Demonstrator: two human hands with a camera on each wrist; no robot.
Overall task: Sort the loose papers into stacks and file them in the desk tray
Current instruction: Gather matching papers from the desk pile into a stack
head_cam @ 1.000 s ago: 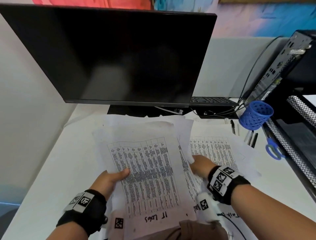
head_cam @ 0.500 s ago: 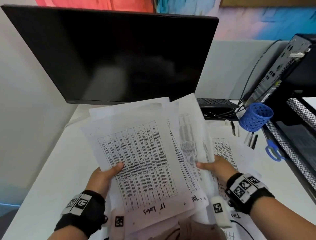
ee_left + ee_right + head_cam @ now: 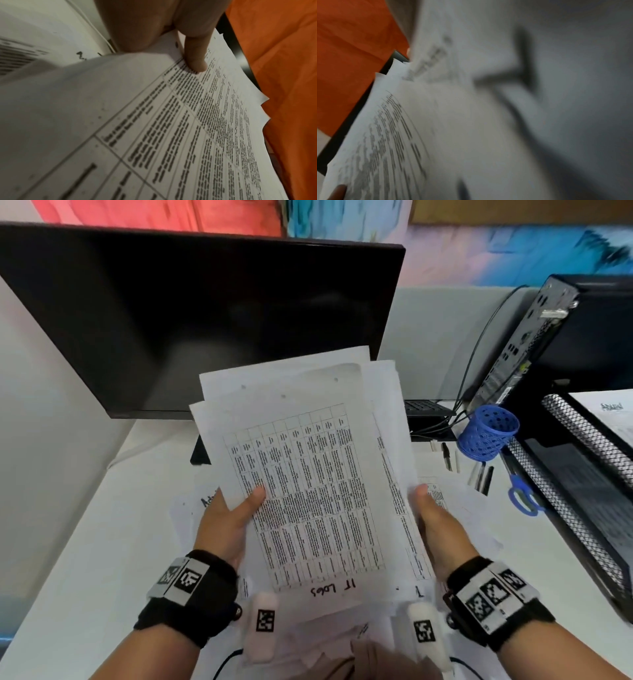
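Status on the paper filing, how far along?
Done: one sheet already lies in the mesh desk tray, top tier. In hand: the left hand and right hand both grip a bundle of papers, top sheet marked "IT Logs", edges not yet squared. Left: loose sheets remain on the desk; the held bundle is not filed.

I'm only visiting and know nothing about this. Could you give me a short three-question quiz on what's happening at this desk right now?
1. True or false: both hands hold the paper stack.
2. What is handwritten on the top sheet?
3. The blue pen cup stands: A) left of the monitor; B) beside the mesh desk tray; C) on the papers.

Key: 1 true: left hand, right hand. 2 "IT Logs". 3 B.
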